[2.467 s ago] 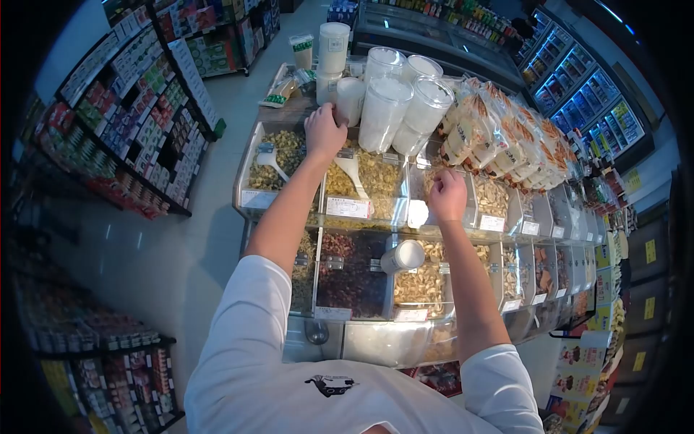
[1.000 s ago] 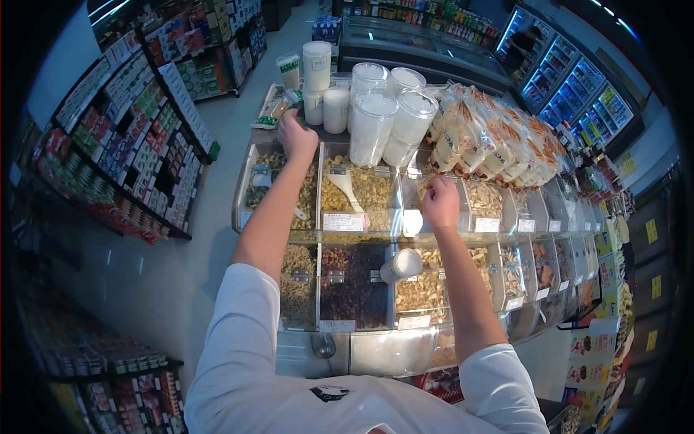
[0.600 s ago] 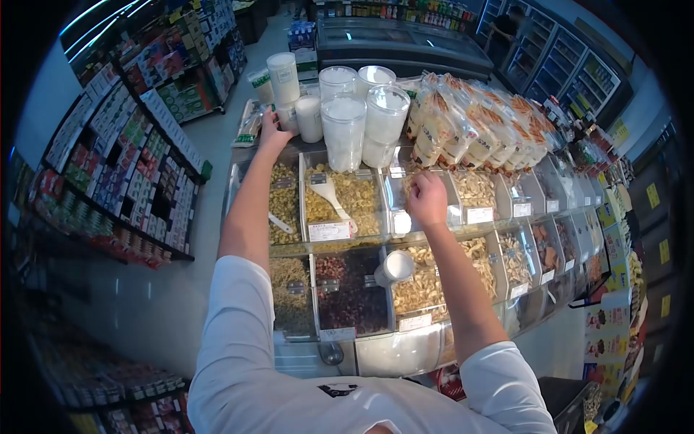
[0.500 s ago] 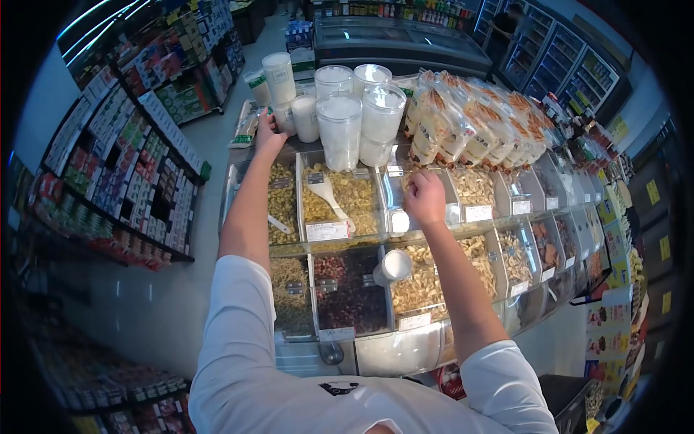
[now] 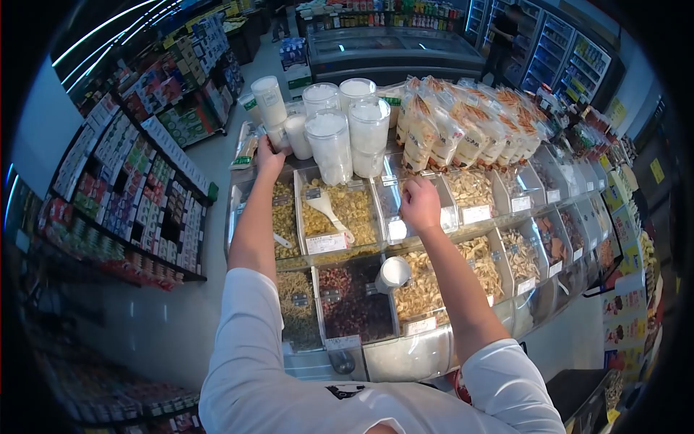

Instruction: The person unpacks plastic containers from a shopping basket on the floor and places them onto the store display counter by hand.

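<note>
My left hand (image 5: 270, 156) curls around the side of a lower white jar (image 5: 277, 137) at the back left of the counter. A taller white jar (image 5: 269, 101) stands on top of it. Close by are a short white jar (image 5: 297, 136) and a tall stack of clear-walled white tubs (image 5: 329, 145). My right hand (image 5: 421, 204) is closed in front of the bagged goods (image 5: 423, 137), above a bin with a clear lid; its fingertips are hidden. A single white jar (image 5: 393, 274) rests on the lower bins between my arms.
Clear-lidded bins hold yellow dried pieces (image 5: 354, 206), dark red dried goods (image 5: 354, 304) and pale dried slices (image 5: 419, 289). A white scoop (image 5: 329, 213) lies in one. Stocked shelves (image 5: 137, 173) stand left; a person (image 5: 501, 40) is by the far fridges.
The view has tilted and shifted slightly, so the counter sits lower in it. My left hand stays at the same jar; my right hand remains closed over the bins.
</note>
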Demonstrator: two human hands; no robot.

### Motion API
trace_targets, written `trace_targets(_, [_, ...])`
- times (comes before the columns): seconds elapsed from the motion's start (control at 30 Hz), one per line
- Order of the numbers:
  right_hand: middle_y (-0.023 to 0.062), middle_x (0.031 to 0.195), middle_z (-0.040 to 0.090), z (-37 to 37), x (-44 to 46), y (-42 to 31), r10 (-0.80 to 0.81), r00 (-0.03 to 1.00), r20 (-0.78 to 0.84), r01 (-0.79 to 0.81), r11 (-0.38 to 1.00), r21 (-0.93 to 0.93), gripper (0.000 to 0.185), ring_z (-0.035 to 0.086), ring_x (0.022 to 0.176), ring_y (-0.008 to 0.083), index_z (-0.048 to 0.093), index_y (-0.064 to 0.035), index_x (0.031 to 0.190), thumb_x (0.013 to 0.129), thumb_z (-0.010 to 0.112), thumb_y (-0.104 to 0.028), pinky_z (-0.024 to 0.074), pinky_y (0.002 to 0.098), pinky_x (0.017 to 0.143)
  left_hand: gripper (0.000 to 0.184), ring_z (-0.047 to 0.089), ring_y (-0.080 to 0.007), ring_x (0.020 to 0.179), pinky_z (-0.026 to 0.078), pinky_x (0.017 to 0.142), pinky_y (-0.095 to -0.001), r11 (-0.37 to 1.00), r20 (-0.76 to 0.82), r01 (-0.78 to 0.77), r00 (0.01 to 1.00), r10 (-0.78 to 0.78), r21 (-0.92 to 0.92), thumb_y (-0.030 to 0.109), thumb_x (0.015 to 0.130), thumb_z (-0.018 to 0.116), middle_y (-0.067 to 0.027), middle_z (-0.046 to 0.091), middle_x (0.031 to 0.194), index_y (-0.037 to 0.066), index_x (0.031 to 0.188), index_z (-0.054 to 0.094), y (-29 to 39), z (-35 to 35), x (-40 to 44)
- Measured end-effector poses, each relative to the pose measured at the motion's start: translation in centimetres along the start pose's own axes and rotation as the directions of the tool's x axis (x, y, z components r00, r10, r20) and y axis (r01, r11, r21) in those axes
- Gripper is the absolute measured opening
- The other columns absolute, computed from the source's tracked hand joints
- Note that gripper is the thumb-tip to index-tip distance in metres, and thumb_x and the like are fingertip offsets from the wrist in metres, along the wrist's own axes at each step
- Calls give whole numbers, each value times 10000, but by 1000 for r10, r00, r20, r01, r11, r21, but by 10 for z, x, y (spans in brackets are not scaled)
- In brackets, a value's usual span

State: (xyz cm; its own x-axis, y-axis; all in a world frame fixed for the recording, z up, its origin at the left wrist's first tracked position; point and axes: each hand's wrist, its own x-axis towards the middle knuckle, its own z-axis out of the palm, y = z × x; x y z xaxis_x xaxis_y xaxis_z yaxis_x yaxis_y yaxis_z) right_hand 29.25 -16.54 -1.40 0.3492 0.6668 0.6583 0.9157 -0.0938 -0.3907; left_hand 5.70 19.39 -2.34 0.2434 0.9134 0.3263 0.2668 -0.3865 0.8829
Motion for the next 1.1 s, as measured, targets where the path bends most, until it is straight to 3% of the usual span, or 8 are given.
trace_targets(0.27, [144,846,601,3,-1,3,-13,1000,2,13,1000,10,70,578,868,368,578,-25,745,721,644,-24,492,471,792,699,627,-262,1151,468,1010,-412,995,-65,-29,997,35,93,102,761,821,-123,664,1217,61,1362,465,-29,-1,2])
trace_targets(0.37, [137,841,600,1,-1,0,-17,1000,-7,17,1000,10,72,579,862,361,580,-30,742,716,647,-24,494,466,788,831,576,-325,1241,411,1076,-461,967,8,-49,999,49,249,201,737,846,-176,607,1322,51,1425,404,-17,-4,-6])
trace_targets(0.47, [135,843,604,1,0,0,-9,1000,-7,9,1000,9,74,581,863,359,581,-31,738,710,648,-22,497,465,784,1212,402,-376,1413,323,1155,-476,885,23,-6,1000,-5,466,350,674,890,-231,383,1545,-8,1562,145,16,-3,-25])
trace_targets(0.6, [136,847,608,2,0,1,-22,999,-25,22,1000,7,73,582,864,362,580,-29,735,703,646,-18,497,465,781,1235,393,-384,1418,290,1173,-485,865,15,43,998,-58,501,369,679,892,-232,377,1552,0,1573,124,34,-4,-35])
trace_targets(0.67, [137,848,609,2,-1,0,-25,999,-29,25,1000,6,73,582,865,363,579,-28,734,701,643,-17,495,465,782,1240,495,-441,1304,393,1101,-499,874,-28,-41,998,62,484,354,637,921,-264,487,1440,12,1551,156,30,-2,-36])
trace_targets(0.8, [141,841,601,2,-1,-1,-2,1000,-17,2,1000,18,75,578,868,366,572,-25,730,695,636,-13,490,466,779,1279,470,-437,1327,389,1106,-491,837,-55,12,998,22,547,410,623,935,-268,474,1457,2,1553,157,46,-1,-42])
trace_targets(0.87, [142,841,598,2,-1,0,5,1000,-11,-4,1000,14,76,577,868,367,568,-25,728,694,635,-13,489,467,777,1283,363,-375,1435,228,1201,-481,844,-1,32,999,-38,535,445,669,909,-248,383,1544,-23,1567,120,55,-5,-45])
trace_targets(1.1, [143,846,597,2,-2,0,-7,1000,-12,7,1000,7,71,577,868,371,567,-27,728,702,632,-17,486,472,770,1277,439,-382,1375,252,1166,-485,837,-21,-17,999,34,547,456,673,905,-284,456,1477,-62,1551,136,50,-4,-48])
